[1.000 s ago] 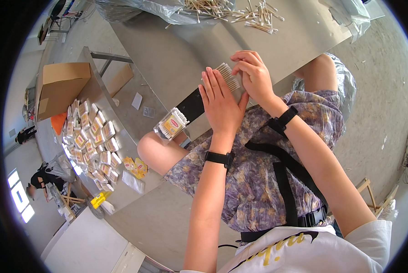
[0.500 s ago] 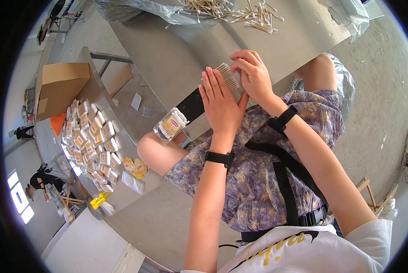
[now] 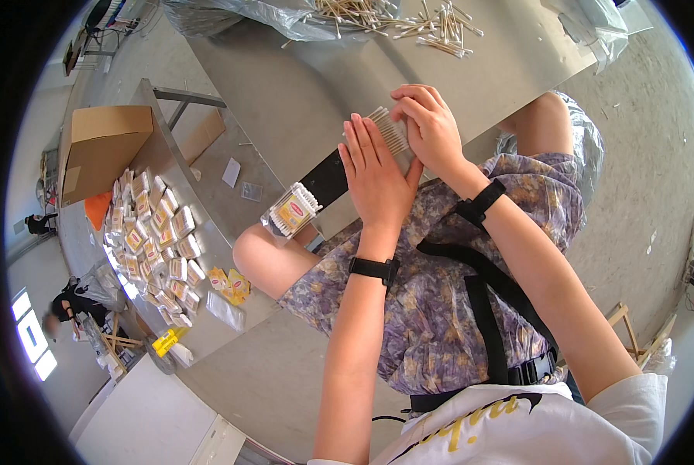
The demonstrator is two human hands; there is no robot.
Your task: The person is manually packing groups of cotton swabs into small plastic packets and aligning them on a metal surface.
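1. Grey metal worktable (image 3: 285,101) at a packing bench, concrete floor beyond; seen from above, over a lap in purple patterned cloth.
2. Nearest: both forearms rising from the lower edge, a black band on each wrist.
3. Left hand (image 3: 378,178) flat, fingers straight and together, pressed against the side of a bundle of cotton swabs (image 3: 389,130) at the near table edge.
4. Right hand (image 3: 432,128) curled over the far side of the same bundle, grasping it; swab tips showing in a tight row between the two hands.
5. Just left, on the knee: a filled clear swab box (image 3: 293,209) lying on its side, touched by neither hand.
6. Farther left: rows of packed boxes (image 3: 149,232) on a low surface, with an open cardboard carton (image 3: 99,147) behind them.
7. Far edge: loose swabs (image 3: 409,19) scattered beside clear plastic bags.
8. Likely risk: uneven pressure from the flat palm, splaying the bundle and dropping swabs off the edge into the lap; the box on the knee liable to slide with any leg movement.
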